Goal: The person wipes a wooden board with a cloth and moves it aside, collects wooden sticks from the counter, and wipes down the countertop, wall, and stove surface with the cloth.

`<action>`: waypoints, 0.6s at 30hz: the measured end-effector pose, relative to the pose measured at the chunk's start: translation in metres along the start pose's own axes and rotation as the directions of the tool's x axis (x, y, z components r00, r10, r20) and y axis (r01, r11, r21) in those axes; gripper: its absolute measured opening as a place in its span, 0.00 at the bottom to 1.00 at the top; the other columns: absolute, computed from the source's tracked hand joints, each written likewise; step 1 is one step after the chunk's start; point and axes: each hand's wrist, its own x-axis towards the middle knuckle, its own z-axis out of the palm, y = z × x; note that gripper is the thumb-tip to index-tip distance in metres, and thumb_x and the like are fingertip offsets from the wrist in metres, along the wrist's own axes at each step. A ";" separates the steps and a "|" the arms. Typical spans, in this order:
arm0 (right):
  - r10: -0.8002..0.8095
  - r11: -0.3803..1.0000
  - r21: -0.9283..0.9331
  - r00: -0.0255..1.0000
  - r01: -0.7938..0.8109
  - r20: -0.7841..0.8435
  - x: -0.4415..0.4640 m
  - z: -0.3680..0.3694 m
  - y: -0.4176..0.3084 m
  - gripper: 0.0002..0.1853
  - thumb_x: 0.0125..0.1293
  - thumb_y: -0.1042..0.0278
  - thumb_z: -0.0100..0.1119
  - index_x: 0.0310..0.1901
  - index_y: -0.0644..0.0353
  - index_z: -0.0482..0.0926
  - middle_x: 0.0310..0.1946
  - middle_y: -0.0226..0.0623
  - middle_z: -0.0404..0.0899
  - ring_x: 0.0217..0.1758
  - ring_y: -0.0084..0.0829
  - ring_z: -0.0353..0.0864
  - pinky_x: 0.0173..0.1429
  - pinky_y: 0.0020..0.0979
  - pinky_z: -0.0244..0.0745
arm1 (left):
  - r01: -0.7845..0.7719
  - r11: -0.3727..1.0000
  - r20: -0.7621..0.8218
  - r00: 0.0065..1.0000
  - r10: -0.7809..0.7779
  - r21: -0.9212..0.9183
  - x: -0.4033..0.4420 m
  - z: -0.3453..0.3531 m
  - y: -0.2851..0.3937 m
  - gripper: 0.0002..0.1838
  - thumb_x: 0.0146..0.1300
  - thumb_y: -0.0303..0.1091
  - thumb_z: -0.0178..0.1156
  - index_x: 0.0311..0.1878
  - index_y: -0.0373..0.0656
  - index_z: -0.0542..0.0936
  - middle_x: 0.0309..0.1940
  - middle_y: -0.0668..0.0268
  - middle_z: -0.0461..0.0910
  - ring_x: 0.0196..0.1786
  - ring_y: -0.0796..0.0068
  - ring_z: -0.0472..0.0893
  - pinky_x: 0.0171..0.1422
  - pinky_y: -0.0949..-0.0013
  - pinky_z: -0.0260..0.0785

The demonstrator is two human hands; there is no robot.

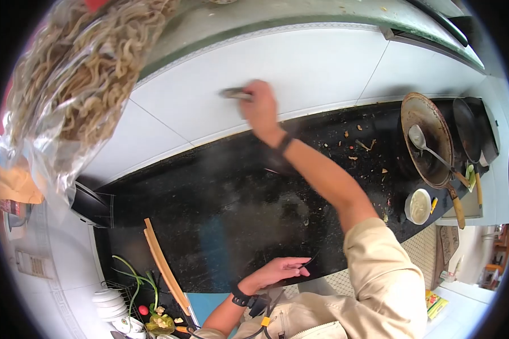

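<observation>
My right hand [259,107] is up against the white tiled wall [316,68], its fingers closed around a small flat grey-brown object [234,93]. Motion blurs that object, so its exact kind is unclear. Below it lies the black countertop [243,198], with a wet-looking sheen in the middle. Near the front edge of the counter, my left hand [280,270] has its fingers stretched out and holds nothing I can see. A thin dark line shows by its fingertips.
At the right, a wok [427,121] carries a ladle [421,138], near a white bowl [418,206]. Food scraps [353,158] dot the counter. Wooden strips [164,265] lie at left, beside stacked white bowls [108,302]. A plastic bag of dried strips [90,73] hangs upper left.
</observation>
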 end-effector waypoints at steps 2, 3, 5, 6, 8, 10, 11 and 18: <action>0.008 1.000 -0.029 0.995 -0.005 0.099 0.009 0.012 -0.030 0.14 0.49 0.80 0.62 0.39 0.59 0.75 0.38 0.44 0.77 0.43 0.47 0.79 0.47 0.42 0.76 | -0.018 0.999 -0.052 0.998 0.020 0.030 -0.009 0.002 0.009 0.28 0.74 0.38 0.57 0.73 0.40 0.67 0.54 0.60 0.81 0.58 0.74 0.76 0.68 0.68 0.64; -0.049 0.998 -0.041 0.989 0.055 0.136 0.012 0.007 -0.028 0.14 0.49 0.80 0.62 0.39 0.59 0.75 0.38 0.43 0.77 0.44 0.47 0.79 0.47 0.42 0.76 | -0.014 1.000 -0.056 0.998 0.016 0.028 -0.012 0.002 0.008 0.28 0.74 0.38 0.57 0.73 0.40 0.67 0.54 0.60 0.81 0.58 0.74 0.76 0.68 0.68 0.64; -0.074 0.990 -0.106 0.989 0.088 0.132 0.026 -0.020 -0.006 0.14 0.49 0.80 0.63 0.39 0.58 0.76 0.38 0.42 0.77 0.43 0.47 0.79 0.46 0.42 0.77 | -0.039 0.999 -0.069 0.997 0.039 -0.004 -0.014 0.000 0.008 0.28 0.74 0.37 0.56 0.73 0.39 0.67 0.54 0.60 0.81 0.58 0.74 0.76 0.68 0.68 0.64; -0.097 0.970 -0.213 0.991 0.115 0.091 0.035 -0.049 0.016 0.14 0.49 0.79 0.64 0.39 0.57 0.76 0.38 0.42 0.77 0.42 0.47 0.80 0.46 0.41 0.77 | -0.042 0.999 -0.059 0.997 0.042 -0.001 -0.014 -0.001 0.008 0.28 0.74 0.37 0.56 0.73 0.39 0.67 0.54 0.60 0.81 0.58 0.74 0.76 0.68 0.68 0.64; -0.225 0.915 -0.365 0.969 0.173 -0.106 0.054 -0.110 0.085 0.09 0.55 0.74 0.64 0.38 0.57 0.77 0.37 0.40 0.80 0.40 0.43 0.80 0.46 0.42 0.77 | -0.045 0.999 -0.003 0.999 0.045 -0.007 -0.016 -0.001 0.003 0.27 0.74 0.34 0.55 0.74 0.41 0.66 0.55 0.61 0.81 0.58 0.77 0.76 0.67 0.71 0.65; 0.305 0.863 -0.356 0.931 -0.359 -0.198 0.086 -0.186 0.118 0.13 0.59 0.64 0.69 0.33 0.64 0.77 0.26 0.45 0.78 0.33 0.46 0.79 0.41 0.43 0.75 | -0.046 0.999 0.007 0.999 0.046 -0.005 -0.018 -0.003 -0.002 0.27 0.74 0.34 0.56 0.74 0.42 0.66 0.54 0.61 0.81 0.58 0.77 0.76 0.67 0.71 0.65; 0.267 0.856 -0.355 0.909 -0.377 -0.320 0.095 -0.201 0.124 0.14 0.60 0.62 0.69 0.32 0.65 0.76 0.26 0.46 0.78 0.31 0.47 0.79 0.40 0.44 0.74 | -0.044 0.999 0.021 0.999 0.044 -0.005 -0.017 -0.005 -0.007 0.27 0.74 0.34 0.56 0.74 0.42 0.66 0.54 0.61 0.81 0.57 0.78 0.76 0.66 0.71 0.65; -0.117 0.922 -0.375 0.993 0.095 -0.035 0.030 -0.041 0.029 0.10 0.63 0.66 0.63 0.43 0.59 0.74 0.36 0.44 0.75 0.41 0.49 0.77 0.45 0.46 0.74 | -0.046 0.999 -0.014 0.999 0.047 0.021 -0.016 -0.003 -0.003 0.27 0.75 0.34 0.55 0.74 0.41 0.66 0.55 0.61 0.81 0.57 0.78 0.76 0.65 0.72 0.65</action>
